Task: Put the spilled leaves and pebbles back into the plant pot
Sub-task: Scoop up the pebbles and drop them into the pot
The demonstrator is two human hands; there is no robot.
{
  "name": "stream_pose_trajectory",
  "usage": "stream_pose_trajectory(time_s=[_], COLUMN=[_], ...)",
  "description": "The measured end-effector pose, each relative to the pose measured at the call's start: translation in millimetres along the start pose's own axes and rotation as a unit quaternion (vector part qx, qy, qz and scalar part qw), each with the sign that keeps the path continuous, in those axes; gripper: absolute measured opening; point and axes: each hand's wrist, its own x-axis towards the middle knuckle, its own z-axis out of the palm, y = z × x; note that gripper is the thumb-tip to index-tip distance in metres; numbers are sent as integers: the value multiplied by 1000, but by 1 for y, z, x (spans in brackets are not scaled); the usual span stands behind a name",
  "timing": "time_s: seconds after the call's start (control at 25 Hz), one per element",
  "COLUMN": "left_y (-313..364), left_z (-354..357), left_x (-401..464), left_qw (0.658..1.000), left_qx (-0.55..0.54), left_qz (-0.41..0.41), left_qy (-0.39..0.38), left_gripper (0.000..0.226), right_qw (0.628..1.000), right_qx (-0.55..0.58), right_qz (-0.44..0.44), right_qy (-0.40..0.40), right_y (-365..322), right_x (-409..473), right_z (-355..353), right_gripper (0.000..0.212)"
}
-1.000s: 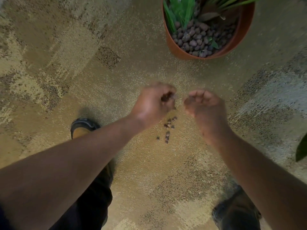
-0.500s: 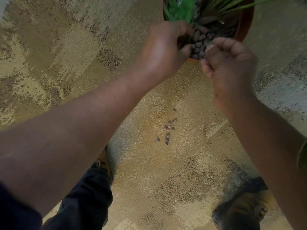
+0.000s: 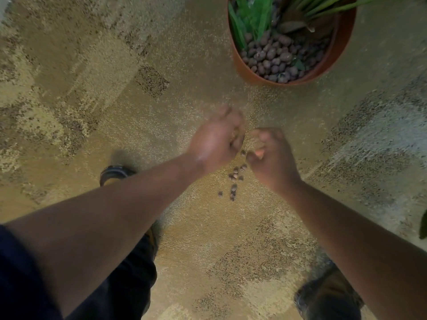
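Observation:
A terracotta plant pot (image 3: pixel 251 76) stands at the top right, holding brown pebbles (image 3: pixel 275 56) and green leaves (image 3: pixel 249 17). On the carpet, several spilled pebbles (image 3: pixel 235 179) lie in a small cluster between my hands. My left hand (image 3: pixel 215 142) hovers just above and left of the cluster, its fingers loosely bent and blurred. On the cluster's right, my right hand (image 3: pixel 271 158) has its thumb and fingers curved with a gap between them. I see nothing held in either hand.
The floor is patterned tan carpet (image 3: pixel 115 100). My left shoe (image 3: pixel 115 173) shows behind my left forearm and my right shoe (image 3: pixel 328 296) at the bottom right. A dark green leaf tip (image 3: pixel 424 225) pokes in at the right edge.
Both hands were up at the pot's rim half a second ago. They have come back down to the spilled pebbles on the carpet.

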Motion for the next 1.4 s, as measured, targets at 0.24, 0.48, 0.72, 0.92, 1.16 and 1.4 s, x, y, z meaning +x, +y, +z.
stream_pose_trajectory(time_s=[0.24, 0.48, 0.72, 0.92, 1.16, 1.4], left_y=[-20, -14, -22, -22, -16, -10], left_z=[63, 73, 69, 67, 74, 79], left_x=[-74, -75, -86, -92, -87, -87], left_qw=[951, 957, 953, 966, 959, 929], left_qx=[60, 127, 123, 39, 60, 135], left_qz=[-124, -98, -52, -101, -2, 103], left_qy=[-275, -242, -271, -233, -278, -328], left_gripper=[55, 30, 41, 55, 48, 54], right_qw=[984, 964, 966, 978, 998, 990], right_qx=[-109, -184, -176, -143, -7, 77], right_qz=[-33, -82, -86, -60, 27, 117], right_qy=[-139, -174, -167, -142, -56, -26], right_y=[23, 28, 33, 43, 57, 58], right_x=[-12, -29, -35, -36, -38, -38], right_z=[43, 60, 53, 51, 41, 28], right_gripper=[86, 42, 22, 9, 9, 15])
